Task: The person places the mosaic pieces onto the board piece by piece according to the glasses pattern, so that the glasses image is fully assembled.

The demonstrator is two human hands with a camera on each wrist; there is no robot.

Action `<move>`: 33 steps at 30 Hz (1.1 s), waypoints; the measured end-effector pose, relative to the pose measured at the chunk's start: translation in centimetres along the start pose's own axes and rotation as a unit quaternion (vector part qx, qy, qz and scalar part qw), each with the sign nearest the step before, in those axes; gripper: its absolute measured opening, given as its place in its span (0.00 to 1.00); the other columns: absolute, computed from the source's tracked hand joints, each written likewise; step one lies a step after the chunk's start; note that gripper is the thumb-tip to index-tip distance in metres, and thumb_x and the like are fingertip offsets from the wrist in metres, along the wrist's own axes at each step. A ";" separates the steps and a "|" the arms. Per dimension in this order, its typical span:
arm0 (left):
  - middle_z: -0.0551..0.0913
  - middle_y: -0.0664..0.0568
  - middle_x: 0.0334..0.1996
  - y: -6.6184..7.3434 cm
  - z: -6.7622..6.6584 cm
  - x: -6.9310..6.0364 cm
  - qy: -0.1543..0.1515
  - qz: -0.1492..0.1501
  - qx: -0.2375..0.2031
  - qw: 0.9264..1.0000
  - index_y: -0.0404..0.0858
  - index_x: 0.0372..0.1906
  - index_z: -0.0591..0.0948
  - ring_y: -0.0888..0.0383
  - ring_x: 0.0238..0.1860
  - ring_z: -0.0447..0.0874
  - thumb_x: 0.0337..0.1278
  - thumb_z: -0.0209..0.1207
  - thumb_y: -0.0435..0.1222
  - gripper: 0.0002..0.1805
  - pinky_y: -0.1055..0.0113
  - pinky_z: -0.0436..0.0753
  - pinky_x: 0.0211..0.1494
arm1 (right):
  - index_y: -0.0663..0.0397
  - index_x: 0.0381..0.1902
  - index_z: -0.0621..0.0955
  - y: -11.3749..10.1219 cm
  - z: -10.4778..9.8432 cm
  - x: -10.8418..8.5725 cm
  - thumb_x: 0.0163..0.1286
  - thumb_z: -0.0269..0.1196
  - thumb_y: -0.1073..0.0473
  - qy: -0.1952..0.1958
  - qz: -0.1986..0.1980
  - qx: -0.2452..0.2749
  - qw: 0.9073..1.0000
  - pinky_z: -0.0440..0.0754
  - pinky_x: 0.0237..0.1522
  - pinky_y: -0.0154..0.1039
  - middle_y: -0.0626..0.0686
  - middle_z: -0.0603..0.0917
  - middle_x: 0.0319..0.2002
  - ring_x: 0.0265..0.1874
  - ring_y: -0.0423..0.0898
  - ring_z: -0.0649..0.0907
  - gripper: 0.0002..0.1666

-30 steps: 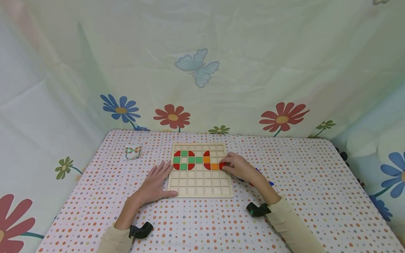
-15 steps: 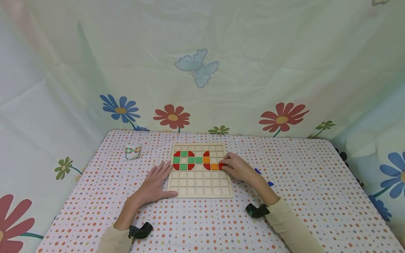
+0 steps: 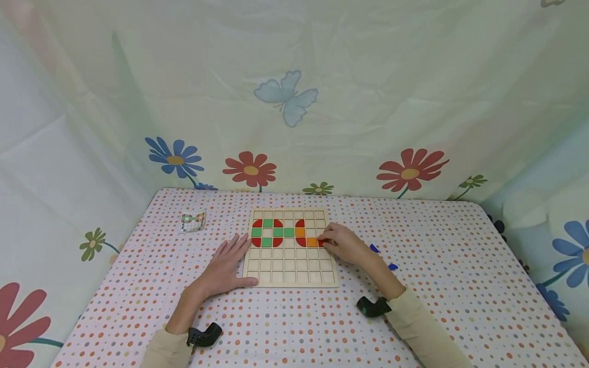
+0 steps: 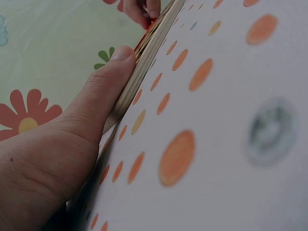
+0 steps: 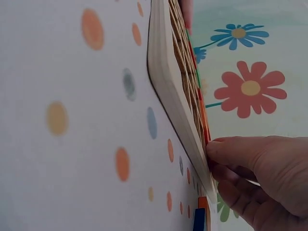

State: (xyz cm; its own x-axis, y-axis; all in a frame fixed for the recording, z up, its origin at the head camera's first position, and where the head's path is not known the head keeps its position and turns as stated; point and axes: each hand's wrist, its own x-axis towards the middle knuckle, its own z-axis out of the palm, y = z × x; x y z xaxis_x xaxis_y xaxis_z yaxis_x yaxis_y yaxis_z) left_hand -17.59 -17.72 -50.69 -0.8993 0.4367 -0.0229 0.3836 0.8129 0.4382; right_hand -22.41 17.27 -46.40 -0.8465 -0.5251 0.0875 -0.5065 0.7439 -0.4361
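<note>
Head view: tan sleeves (image 3: 165,352) are cut off at the bottom, chunky black gadgets (image 3: 205,336) sitting by both wrists. A flat wooden grid board (image 3: 290,267) is touched along its left edge by the left hand (image 3: 225,263), fingers spread wide. Thin blue pieces (image 3: 393,267) are partly blocked by the right forearm (image 3: 386,276). On the board's right side, a red piece (image 3: 320,244) is pinched by the right hand (image 3: 345,244); since it's mostly covered, how it's seated can't be told. Farther off, the card's (image 3: 192,222) tiny print can't be read, and wrinkly flowered fabric (image 3: 329,148) is hung behind everything.
</note>
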 end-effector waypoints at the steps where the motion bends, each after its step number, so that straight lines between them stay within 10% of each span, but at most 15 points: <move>1: 0.45 0.52 0.79 0.0 0.0 0.0 0.001 0.000 0.000 1.000 0.44 0.78 0.49 0.46 0.80 0.39 0.45 0.60 0.69 0.60 0.42 0.44 0.78 | 0.60 0.43 0.86 0.0 0.0 0.0 0.64 0.65 0.65 0.002 0.001 -0.001 1.000 0.77 0.34 0.32 0.53 0.82 0.40 0.34 0.40 0.77 0.10; 16: 0.45 0.51 0.79 0.3 -0.2 0.0 0.000 0.001 -0.002 1.000 0.43 0.78 0.51 0.46 0.80 0.39 0.45 0.61 0.68 0.60 0.42 0.45 0.78 | 0.59 0.46 0.84 1.1 -2.4 -0.5 0.67 0.64 0.62 -0.005 0.017 0.060 0.998 0.84 0.41 0.38 0.53 0.83 0.44 0.42 0.47 0.83 0.11; 33: 0.47 0.50 0.79 0.3 -0.2 0.0 0.004 0.010 0.011 1.000 0.42 0.78 0.51 0.45 0.79 0.41 0.46 0.60 0.68 0.60 0.42 0.47 0.78 | 0.56 0.44 0.85 3.5 -3.6 -4.4 0.66 0.65 0.60 -0.001 0.027 -0.001 1.000 0.82 0.36 0.35 0.53 0.83 0.43 0.38 0.45 0.82 0.10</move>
State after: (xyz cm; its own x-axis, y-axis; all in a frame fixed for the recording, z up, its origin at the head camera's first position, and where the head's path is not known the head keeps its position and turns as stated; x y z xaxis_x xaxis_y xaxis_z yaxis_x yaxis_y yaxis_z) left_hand -17.56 -17.57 -50.34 -0.8933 0.4494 -0.0074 0.4055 0.8130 0.4178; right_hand -21.05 23.65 -45.12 -0.8728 -0.4841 0.0622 -0.4597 0.7725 -0.4382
